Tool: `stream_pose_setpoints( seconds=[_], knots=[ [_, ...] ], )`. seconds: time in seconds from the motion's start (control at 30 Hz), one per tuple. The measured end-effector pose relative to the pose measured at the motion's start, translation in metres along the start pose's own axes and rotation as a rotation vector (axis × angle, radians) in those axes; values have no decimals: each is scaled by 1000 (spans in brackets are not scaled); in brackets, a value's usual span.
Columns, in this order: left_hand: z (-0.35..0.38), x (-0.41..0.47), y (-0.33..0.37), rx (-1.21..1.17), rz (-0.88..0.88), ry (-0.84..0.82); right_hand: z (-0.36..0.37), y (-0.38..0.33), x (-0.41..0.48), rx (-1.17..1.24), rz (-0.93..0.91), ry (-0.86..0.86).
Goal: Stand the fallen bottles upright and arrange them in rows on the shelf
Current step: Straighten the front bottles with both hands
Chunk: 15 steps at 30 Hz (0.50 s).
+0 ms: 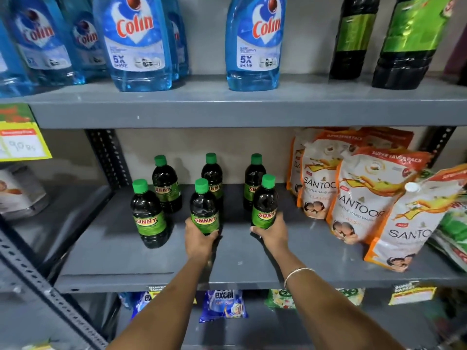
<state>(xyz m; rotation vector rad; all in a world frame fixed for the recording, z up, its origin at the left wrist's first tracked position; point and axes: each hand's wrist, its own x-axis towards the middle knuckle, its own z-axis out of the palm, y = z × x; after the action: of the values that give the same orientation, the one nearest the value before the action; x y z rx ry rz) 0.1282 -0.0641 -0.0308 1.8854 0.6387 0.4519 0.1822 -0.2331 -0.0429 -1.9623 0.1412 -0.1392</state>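
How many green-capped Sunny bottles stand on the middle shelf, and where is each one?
6. Back row: left, middle, right. Front row: left, middle in the left hand, right in the right hand. None appears hidden.

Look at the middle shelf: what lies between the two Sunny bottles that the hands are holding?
In the head view, only bare grey shelf lies between the bottle in the left hand and the one in the right hand; behind that gap stands a back-row bottle.
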Motion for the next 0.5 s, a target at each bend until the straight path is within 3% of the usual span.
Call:
stream_pose_setpoints(
  seconds=[0.5],
  knots=[
    [-7,-11,4,-41,-11,-51,11,-8,-28,-106,33,134]
  ],
)
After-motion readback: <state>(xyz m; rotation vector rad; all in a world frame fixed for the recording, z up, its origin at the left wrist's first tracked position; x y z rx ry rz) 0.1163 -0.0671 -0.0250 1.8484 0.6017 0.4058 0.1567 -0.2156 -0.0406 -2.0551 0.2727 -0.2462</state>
